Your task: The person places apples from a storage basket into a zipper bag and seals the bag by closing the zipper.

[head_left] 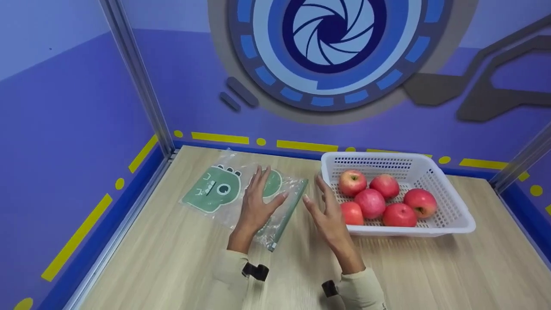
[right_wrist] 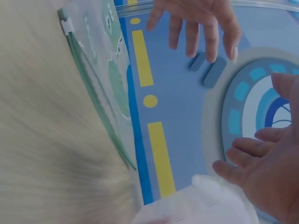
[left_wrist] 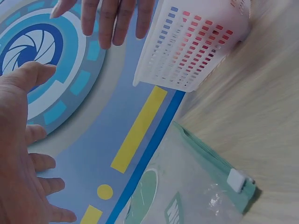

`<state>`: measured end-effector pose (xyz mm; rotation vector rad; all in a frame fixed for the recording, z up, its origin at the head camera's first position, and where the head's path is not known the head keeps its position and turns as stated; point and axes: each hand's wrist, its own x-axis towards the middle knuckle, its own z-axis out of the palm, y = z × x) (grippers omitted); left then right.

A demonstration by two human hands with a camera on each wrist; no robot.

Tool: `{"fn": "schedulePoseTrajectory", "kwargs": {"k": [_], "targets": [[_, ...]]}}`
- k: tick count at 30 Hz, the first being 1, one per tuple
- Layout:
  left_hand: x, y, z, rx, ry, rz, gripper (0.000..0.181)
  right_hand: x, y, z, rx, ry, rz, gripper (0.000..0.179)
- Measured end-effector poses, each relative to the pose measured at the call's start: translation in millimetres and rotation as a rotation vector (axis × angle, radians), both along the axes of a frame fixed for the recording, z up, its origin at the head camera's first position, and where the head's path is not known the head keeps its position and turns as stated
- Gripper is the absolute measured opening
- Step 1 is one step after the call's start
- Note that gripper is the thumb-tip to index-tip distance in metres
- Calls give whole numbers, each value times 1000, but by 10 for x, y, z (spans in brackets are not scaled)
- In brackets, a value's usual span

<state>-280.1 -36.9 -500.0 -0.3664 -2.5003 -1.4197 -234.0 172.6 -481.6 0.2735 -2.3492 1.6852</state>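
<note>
A clear zip bag (head_left: pixel 275 215) with a green cartoon dinosaur print lies flat on the wooden table. Its green zip edge, with a white slider (left_wrist: pixel 236 180) at one end, faces the basket. My left hand (head_left: pixel 257 204) hovers over the bag, fingers spread and holding nothing. To its right, my right hand (head_left: pixel 330 217) is also empty, fingers extended, beside the left wall of a white plastic basket (head_left: pixel 456 215). Several red apples (head_left: pixel 370 203) sit inside the basket. In the right wrist view, both the left hand (right_wrist: pixel 198 23) and right hand (right_wrist: pixel 266 158) show bare palms.
Blue and purple printed panels (head_left: pixel 193 86) stand behind and beside the table (head_left: pixel 163 254). A metal post (head_left: pixel 137 77) rises at the back left corner. The basket stands at the back right, near the rear panel.
</note>
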Motion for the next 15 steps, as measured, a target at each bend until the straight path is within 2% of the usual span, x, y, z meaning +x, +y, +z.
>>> {"fn": "schedulePoseTrajectory", "kwargs": {"k": [5,10,15], "targets": [[50,-8,-2,31,-19,-7,84,45,-21,-27,-6,-24,-17,75],[39,10,13,68,-33,-25,83,21,-48,-23,-5,-13,-11,76],[24,21,-14,61,-66,-37,83,0,-83,-35,10,-23,-22,76]]}}
